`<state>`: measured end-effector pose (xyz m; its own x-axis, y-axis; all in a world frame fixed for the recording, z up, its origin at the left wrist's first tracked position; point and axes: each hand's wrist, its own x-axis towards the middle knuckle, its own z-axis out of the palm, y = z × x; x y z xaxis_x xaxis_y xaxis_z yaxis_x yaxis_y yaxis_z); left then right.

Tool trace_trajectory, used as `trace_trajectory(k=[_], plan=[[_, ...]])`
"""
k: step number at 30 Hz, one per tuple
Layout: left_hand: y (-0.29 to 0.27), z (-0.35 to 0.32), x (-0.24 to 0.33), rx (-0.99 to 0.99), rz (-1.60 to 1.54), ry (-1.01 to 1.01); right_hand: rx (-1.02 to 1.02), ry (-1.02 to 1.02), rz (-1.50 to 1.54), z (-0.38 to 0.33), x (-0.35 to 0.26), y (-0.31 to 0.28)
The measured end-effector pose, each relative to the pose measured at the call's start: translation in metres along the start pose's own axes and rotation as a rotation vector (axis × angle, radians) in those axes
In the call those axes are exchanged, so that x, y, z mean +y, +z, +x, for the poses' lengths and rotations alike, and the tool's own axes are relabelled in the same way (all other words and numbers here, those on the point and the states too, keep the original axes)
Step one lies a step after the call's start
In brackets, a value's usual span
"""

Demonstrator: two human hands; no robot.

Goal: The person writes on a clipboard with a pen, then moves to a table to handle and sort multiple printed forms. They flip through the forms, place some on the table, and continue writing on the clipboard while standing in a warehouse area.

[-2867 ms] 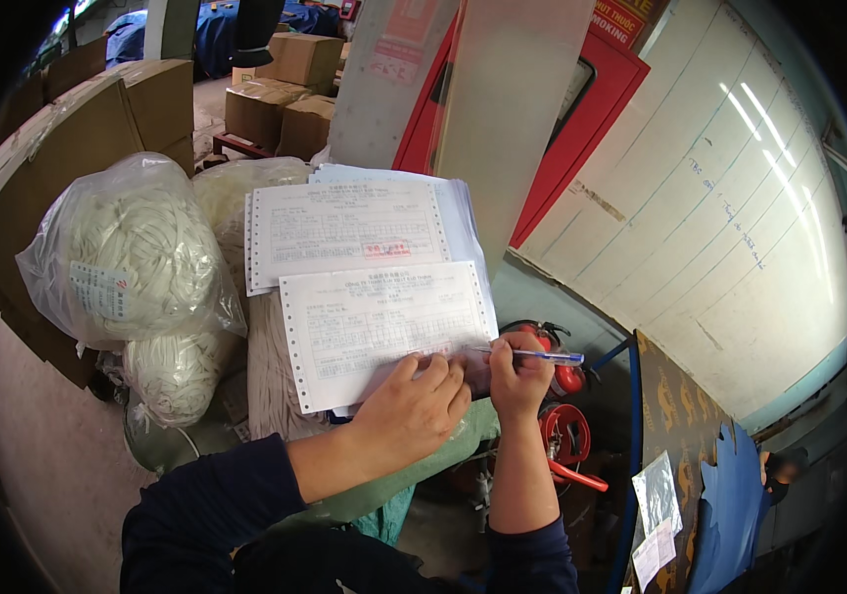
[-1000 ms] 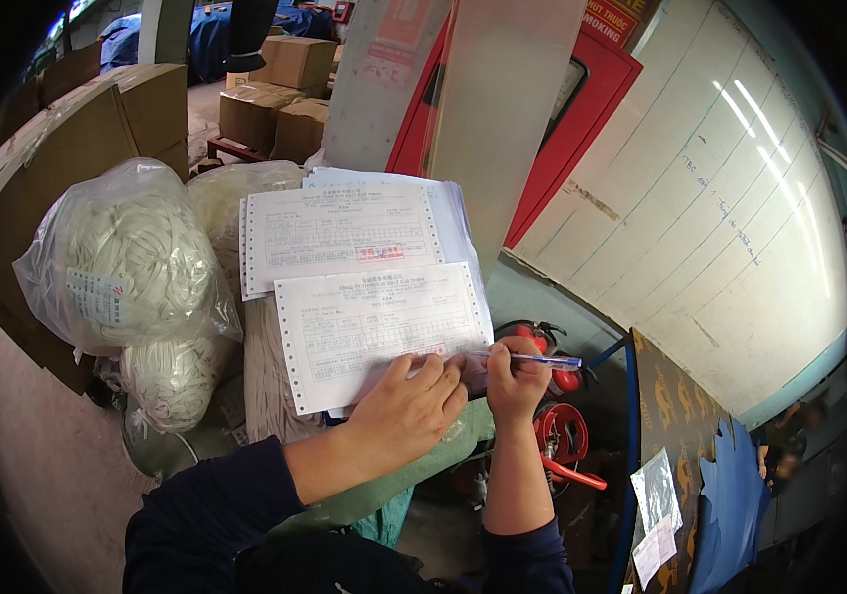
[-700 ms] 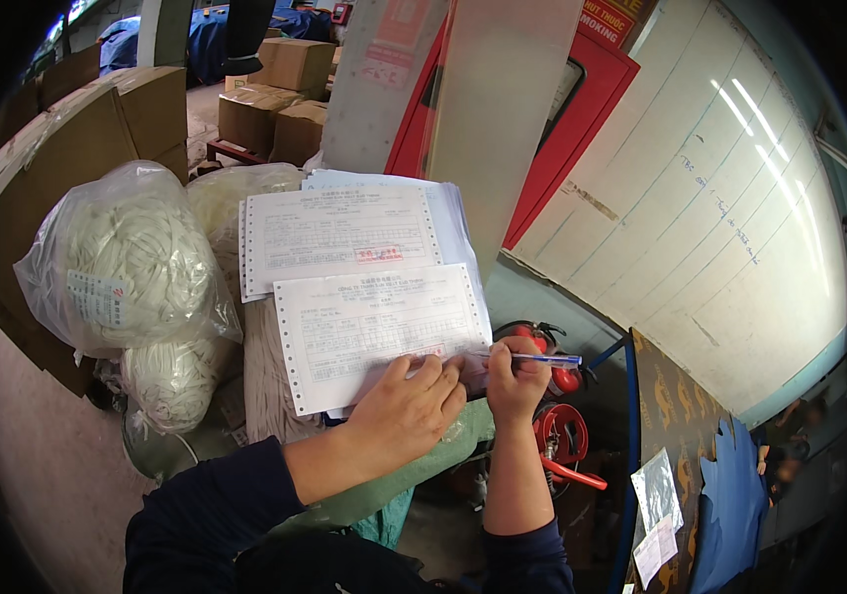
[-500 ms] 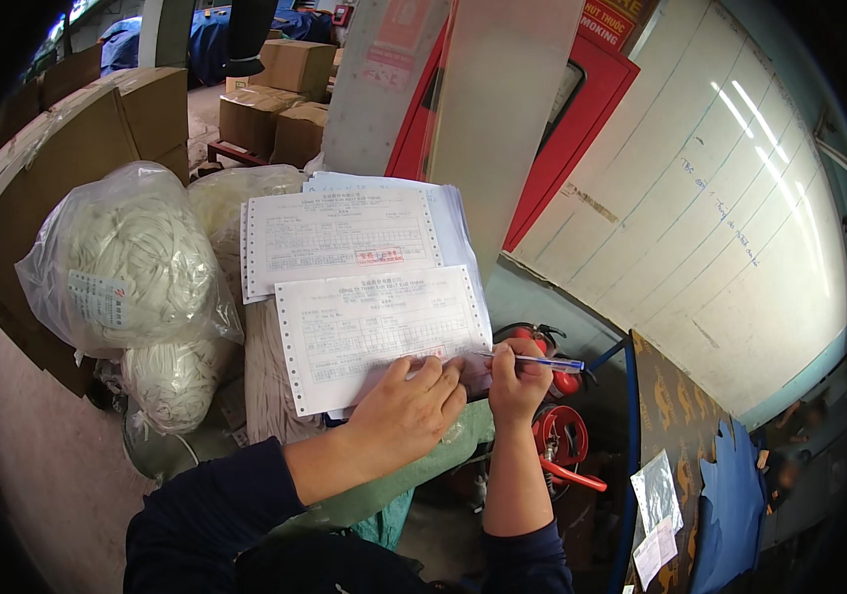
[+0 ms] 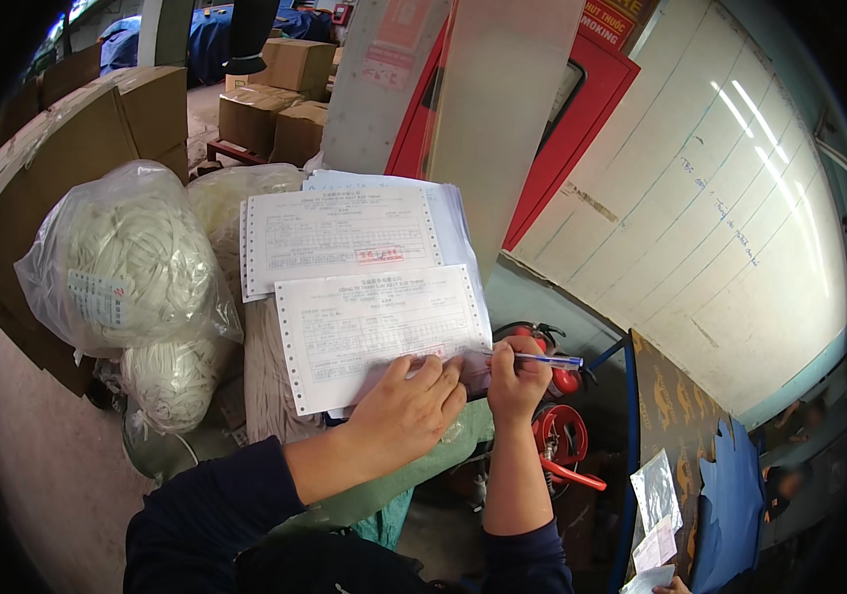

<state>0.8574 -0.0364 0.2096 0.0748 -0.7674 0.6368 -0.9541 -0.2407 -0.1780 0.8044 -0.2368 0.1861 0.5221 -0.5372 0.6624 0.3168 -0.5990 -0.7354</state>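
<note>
My right hand pinches a blue-and-clear pen, its tip at the right edge of a printed form near a red stamp mark. The form has punched holes down both sides. My left hand rests on its lower part, fingers loosely bent and holding nothing. A second printed form, also with a red stamp, lies just beyond it. Both forms lie on a stack of papers, propped over bundles of pale cord.
Clear bags of pale cord stand at left, before large cardboard. Red fire extinguishers sit right of my right forearm. A whiteboard leans behind a brown-topped table. Another person's hand is by papers at lower right.
Another person's hand with a paper has come into view at the lower right. The pen tip has shifted very slightly; my left hand stays in place.
</note>
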Motion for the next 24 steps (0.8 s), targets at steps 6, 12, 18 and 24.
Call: trace_trajectory(k=[6,12,18,24], plan=[[0.002,0.0,0.002,0.003,-0.004,-0.015,0.169,0.088,0.172,-0.002,-0.008,-0.004],[-0.002,-0.001,0.001,0.006,-0.124,-0.054,0.245,0.037,0.077,-0.005,-0.027,-0.014],[-0.038,-0.015,0.001,0.01,-0.226,-0.011,-0.097,0.18,-0.396,0.002,-0.028,-0.004],[-0.082,-0.068,-0.054,0.263,-0.316,-0.571,-0.089,0.291,-0.159,0.008,-0.018,-0.018]])
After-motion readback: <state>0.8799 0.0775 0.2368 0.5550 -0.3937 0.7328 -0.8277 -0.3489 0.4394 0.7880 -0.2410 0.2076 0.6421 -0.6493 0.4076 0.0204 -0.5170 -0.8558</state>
